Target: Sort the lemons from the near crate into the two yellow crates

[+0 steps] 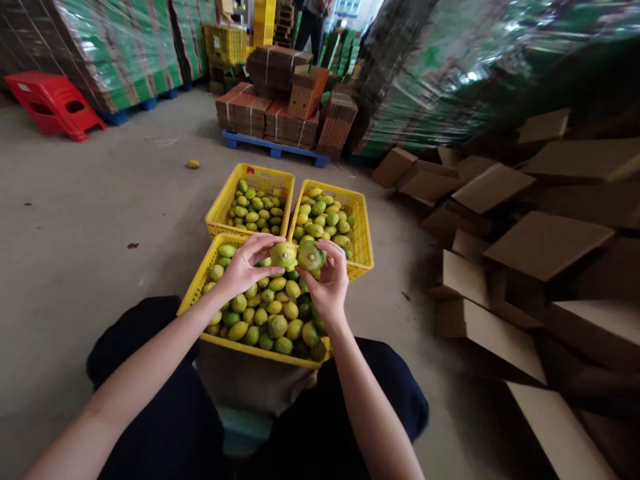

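Observation:
My left hand [253,263] grips a yellow-green lemon [283,255] between thumb and fingers. A greener lemon [311,256] is held in my right hand [329,283], close beside the first one. Both are raised above the near yellow crate [260,353], which is full of green and yellow lemons [277,326]. Behind it stand two more yellow crates, a left one [215,213] and a right one [369,233], each with lemons inside. My arms hide part of the near crate.
Open cardboard boxes [547,243] lie heaped on the right. A blue pallet [275,148] with flattened cartons [250,110] stands ahead. A red stool [53,103] is at far left. One lemon [193,164] lies on the floor. In the background stands a person [313,27].

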A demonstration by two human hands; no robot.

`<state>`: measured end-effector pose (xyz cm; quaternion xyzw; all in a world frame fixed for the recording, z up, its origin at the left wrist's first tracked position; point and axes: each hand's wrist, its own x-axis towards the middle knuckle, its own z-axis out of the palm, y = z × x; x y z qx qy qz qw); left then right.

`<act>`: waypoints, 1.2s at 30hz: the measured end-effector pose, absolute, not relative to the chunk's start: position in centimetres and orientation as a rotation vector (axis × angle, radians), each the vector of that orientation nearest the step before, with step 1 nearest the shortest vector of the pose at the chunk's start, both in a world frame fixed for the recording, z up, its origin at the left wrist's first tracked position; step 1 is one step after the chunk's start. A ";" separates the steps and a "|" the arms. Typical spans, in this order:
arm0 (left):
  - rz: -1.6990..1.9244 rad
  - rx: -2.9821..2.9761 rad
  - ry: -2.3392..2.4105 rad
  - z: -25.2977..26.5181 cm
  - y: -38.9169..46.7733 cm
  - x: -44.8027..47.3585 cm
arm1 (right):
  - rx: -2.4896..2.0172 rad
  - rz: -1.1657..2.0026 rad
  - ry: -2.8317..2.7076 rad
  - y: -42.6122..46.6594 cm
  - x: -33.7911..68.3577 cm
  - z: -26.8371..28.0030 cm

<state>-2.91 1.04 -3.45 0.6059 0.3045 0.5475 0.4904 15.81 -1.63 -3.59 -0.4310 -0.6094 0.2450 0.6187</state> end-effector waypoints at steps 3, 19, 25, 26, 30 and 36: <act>1.354 1.578 0.712 -3.9 1.2 -3.1 | -0.931 0.434 -1.408 -1.6 15.6 -3.7; 1.278 1.422 0.622 -2.2 0.1 -3.8 | -0.985 0.446 -1.456 -1.9 14.8 -4.7; 1.231 1.381 0.659 -2.2 0.1 -3.8 | -0.979 0.559 -1.409 -2.2 14.9 -4.3; 1.228 1.364 0.693 -2.3 0.1 -3.7 | -0.980 0.646 -1.383 -2.2 14.8 -4.1; 1.213 1.080 0.881 -3.1 0.4 -2.4 | -0.973 1.191 -1.102 -2.3 14.1 -3.6; 1.084 0.257 1.040 -4.2 1.2 -0.7 | -0.946 1.497 -0.489 -1.8 13.1 -3.5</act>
